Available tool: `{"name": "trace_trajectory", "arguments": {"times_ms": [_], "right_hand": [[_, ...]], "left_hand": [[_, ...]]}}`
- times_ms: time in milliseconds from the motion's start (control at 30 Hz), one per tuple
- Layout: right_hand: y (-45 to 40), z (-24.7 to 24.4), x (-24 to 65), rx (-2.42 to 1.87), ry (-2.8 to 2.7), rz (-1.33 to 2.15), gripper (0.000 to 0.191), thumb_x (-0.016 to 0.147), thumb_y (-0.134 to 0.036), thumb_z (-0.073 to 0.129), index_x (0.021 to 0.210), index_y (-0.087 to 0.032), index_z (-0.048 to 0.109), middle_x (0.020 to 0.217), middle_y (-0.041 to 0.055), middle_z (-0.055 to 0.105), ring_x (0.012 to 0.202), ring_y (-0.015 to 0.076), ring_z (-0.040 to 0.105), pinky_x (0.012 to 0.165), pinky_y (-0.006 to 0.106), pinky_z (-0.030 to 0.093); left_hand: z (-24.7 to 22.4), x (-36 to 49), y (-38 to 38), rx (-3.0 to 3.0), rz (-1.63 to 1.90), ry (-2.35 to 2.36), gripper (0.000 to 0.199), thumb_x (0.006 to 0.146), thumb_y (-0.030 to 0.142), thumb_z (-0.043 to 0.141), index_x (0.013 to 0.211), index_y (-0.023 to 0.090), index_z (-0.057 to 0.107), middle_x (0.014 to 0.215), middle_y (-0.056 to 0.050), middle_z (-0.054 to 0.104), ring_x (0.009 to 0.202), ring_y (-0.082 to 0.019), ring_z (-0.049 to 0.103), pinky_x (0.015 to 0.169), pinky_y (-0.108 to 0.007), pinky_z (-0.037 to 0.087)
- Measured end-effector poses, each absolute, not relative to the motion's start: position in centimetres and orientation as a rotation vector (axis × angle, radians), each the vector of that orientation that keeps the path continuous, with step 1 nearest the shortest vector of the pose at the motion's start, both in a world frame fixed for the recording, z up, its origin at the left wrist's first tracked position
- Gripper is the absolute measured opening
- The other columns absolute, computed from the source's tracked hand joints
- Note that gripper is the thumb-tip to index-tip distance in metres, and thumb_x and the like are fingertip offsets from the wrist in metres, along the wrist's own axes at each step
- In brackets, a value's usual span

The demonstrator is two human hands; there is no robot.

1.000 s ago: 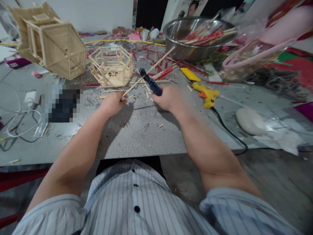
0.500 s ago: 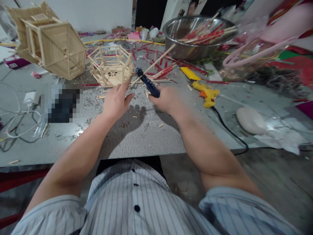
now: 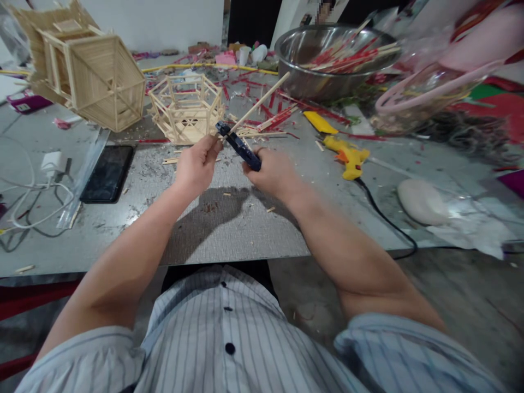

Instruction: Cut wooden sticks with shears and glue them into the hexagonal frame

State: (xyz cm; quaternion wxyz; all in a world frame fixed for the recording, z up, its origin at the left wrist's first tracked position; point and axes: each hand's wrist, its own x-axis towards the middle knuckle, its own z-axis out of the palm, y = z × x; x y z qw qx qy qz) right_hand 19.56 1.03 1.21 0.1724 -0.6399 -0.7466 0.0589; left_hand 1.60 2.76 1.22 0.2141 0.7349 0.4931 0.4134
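A long thin wooden stick [image 3: 262, 102] slants up to the right, its lower end at the fingers of my left hand [image 3: 197, 166], which are closed in a pinch on it. My right hand [image 3: 273, 172] is wrapped round a dark blue pliers-like tool [image 3: 241, 150]. The head of this tool lies across the stick close to my left fingertips; whether its jaws are closed on the wood I cannot tell. Just behind my left hand stands an open six-sided frame [image 3: 186, 112] built of wooden sticks.
A larger stick-built lantern-like model [image 3: 104, 82] lies tilted at the left, near a black phone [image 3: 107, 174]. To the right are a yellow glue gun [image 3: 347, 157] with a black cord and a steel basin [image 3: 319, 84] holding red and pale sticks. Stick scraps litter the grey table [image 3: 245, 240].
My left fingers have closed from a looser, spread pose onto the stick's lower end. The blue tool has moved slightly left and down, towards my left hand.
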Motion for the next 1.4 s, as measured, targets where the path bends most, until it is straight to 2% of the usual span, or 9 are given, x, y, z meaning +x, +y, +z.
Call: {"name": "trace_trajectory", "arguments": {"times_ms": [333,567,833,1033,1167,1400], "right_hand": [[1.3,0.8,19.9,-1.797,-2.138,0.08,0.024,0.082,-0.032,0.05,0.099,-0.021,0.062,0.089,0.0091,0.071,0.08,0.0255,0.063,0.07,0.034,0.04],[1.1,1.0,19.9,-1.811,-2.123,0.083,0.023,0.082,-0.033,0.051,0.099,-0.023,0.063,0.088,0.0082,0.071,0.082,0.0261,0.064,0.07,0.035,0.041],[1.2,1.2,19.6,-1.851,-2.148,0.109,0.029,0.082,-0.031,0.05,0.1,-0.016,0.066,0.093,0.0149,0.073,0.085,0.0291,0.067,0.071,0.035,0.042],[1.4,0.8,19.3,-1.849,-2.092,0.148,0.031,0.082,-0.032,0.05,0.102,-0.014,0.065,0.096,0.0155,0.072,0.089,0.0298,0.066,0.072,0.034,0.042],[1.5,0.5,19.3,-1.829,-2.083,0.146,0.034,0.082,-0.032,0.051,0.108,-0.014,0.064,0.098,0.0143,0.072,0.089,0.0281,0.066,0.074,0.035,0.043],[1.7,0.0,19.6,-1.779,-2.065,0.128,0.031,0.079,-0.031,0.054,0.107,-0.019,0.063,0.095,0.0123,0.071,0.085,0.0283,0.065,0.072,0.037,0.044]], "left_hand": [[2.4,1.1,2.9,1.899,1.007,1.147,0.026,0.095,0.036,0.047,0.075,0.02,0.055,0.054,0.004,0.037,0.055,-0.01,0.044,0.053,-0.023,0.035],[2.6,0.6,2.9,1.856,0.977,1.087,0.027,0.095,0.034,0.047,0.074,0.02,0.055,0.05,0.005,0.033,0.047,-0.008,0.037,0.048,-0.021,0.032],[1.5,0.9,3.5,1.935,1.026,1.119,0.029,0.095,0.041,0.045,0.078,0.02,0.056,0.054,0.003,0.041,0.053,-0.01,0.044,0.052,-0.022,0.036],[-1.0,0.9,4.5,2.141,1.299,1.214,0.031,0.093,0.048,0.049,0.082,0.02,0.057,0.058,0.002,0.044,0.061,-0.012,0.052,0.059,-0.026,0.041],[-1.4,1.0,4.7,2.157,1.363,1.241,0.036,0.094,0.048,0.047,0.073,0.02,0.054,0.058,0.001,0.044,0.061,-0.012,0.05,0.059,-0.026,0.041],[0.0,1.3,4.3,2.073,1.252,1.085,0.044,0.093,0.054,0.044,0.065,0.02,0.048,0.053,0.003,0.037,0.053,-0.01,0.042,0.051,-0.024,0.035]]}}
